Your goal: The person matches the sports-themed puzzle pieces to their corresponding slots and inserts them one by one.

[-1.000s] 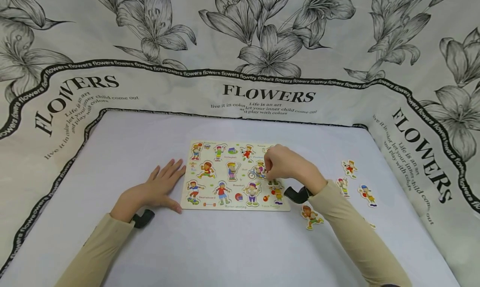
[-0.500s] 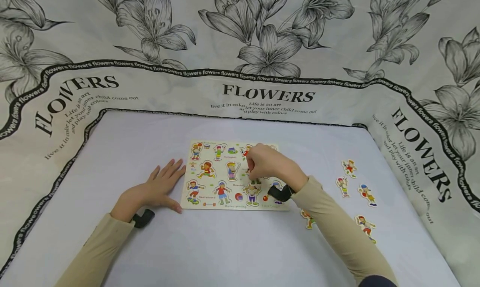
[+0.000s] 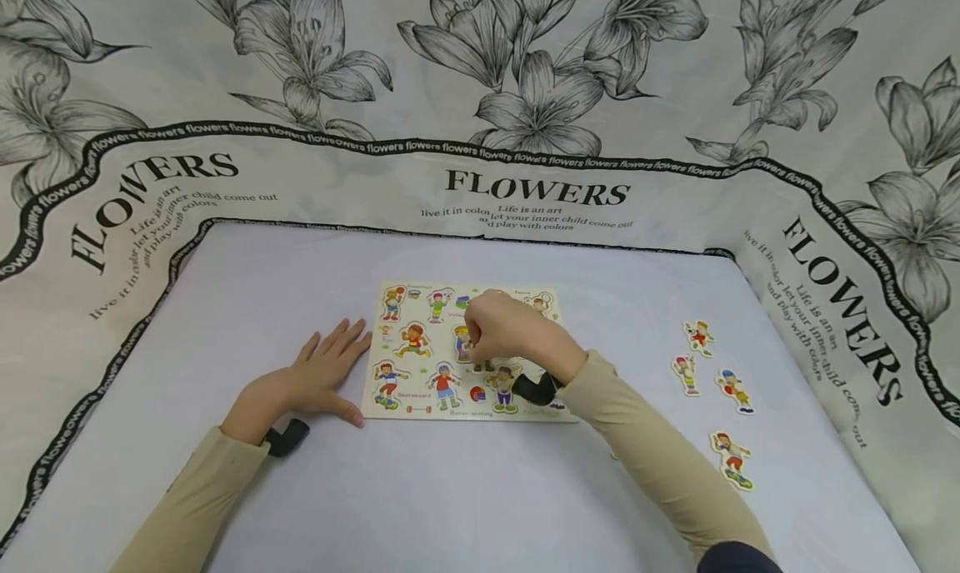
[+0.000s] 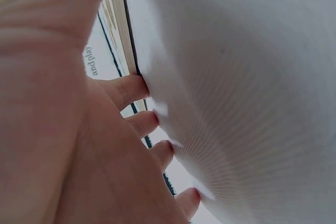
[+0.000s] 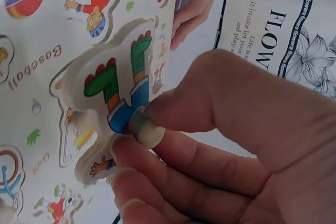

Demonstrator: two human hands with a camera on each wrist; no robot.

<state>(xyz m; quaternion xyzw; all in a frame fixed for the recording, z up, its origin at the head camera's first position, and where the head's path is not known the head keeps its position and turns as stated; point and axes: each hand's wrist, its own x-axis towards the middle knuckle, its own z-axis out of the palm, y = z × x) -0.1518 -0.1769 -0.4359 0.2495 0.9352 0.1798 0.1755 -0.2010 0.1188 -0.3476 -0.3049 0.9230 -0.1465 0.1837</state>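
Observation:
A cream puzzle board (image 3: 412,373) printed with sporting figures lies flat on the white-covered table. Above its middle, my right hand (image 3: 513,327) pinches a puzzle piece (image 5: 122,85) between thumb and fingers. Green roller skates and blue shorts show on that piece in the right wrist view; my fingers cover its upper part. It is tilted over the golf figure, and I cannot tell whether it touches the board. My left hand (image 3: 307,386) rests on the cloth with fingers spread, close against the board's left edge. The left wrist view shows its fingertips (image 4: 137,86) beside that edge (image 4: 122,30).
To the right of the board lie several loose figure pieces, among them a football player (image 3: 699,337), a piece with a blue cap (image 3: 735,390) and a skateboarder (image 3: 731,460). A flower-printed cloth (image 3: 540,186) surrounds the table at the back and sides.
My right hand has moved left across the board with the piece, from the right side to the middle. More of the skateboarder piece has come into sight. My left hand has stayed put.

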